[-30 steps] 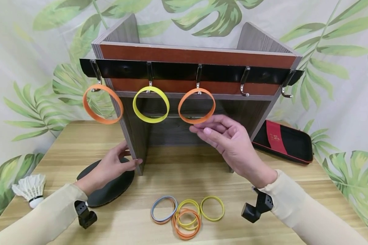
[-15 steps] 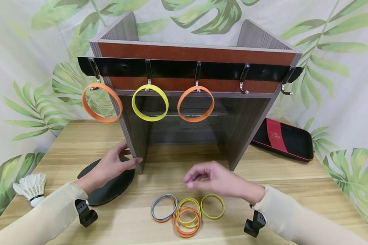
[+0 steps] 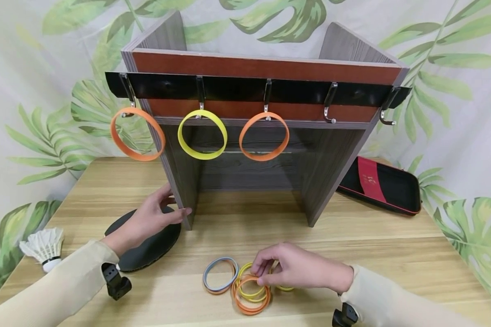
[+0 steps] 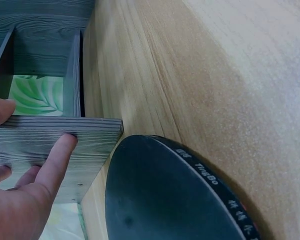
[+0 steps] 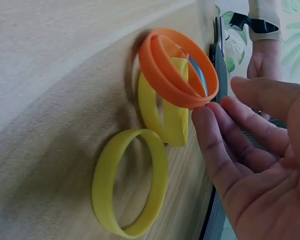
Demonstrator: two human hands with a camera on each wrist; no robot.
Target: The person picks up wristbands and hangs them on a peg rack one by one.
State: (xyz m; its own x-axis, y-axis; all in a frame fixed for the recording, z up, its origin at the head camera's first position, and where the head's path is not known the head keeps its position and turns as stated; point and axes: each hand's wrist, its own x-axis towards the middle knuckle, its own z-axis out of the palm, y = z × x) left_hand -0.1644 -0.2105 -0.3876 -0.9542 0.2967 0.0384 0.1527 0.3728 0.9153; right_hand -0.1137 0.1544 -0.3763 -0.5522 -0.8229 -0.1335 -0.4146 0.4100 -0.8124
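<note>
Bands (image 3: 202, 156) hang on three of five hooks (image 3: 330, 93), left hand (image 3: 149, 221) gripping panel (image 3: 187, 175), right hand (image 3: 298, 265), fingers apart, at loose bands (image 3: 249, 311).

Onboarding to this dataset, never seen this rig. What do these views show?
There is no machine here: a person works bare-handed. The wide picture comes from a camera worn on the head, looking forward and down; the two close-ups come from a wrist camera on each arm.

On the wooden table stands a hook rack with three hanging wristband-like rings. Around it lie a blue ring, yellow rings, orange rings, a shuttlecock, a black oval, perhaps a paddle, and a black-and-red case.

The left hand holds the rack's side panel. The right hand has fingertips at the loose orange rings, nothing visibly pinched.
</note>
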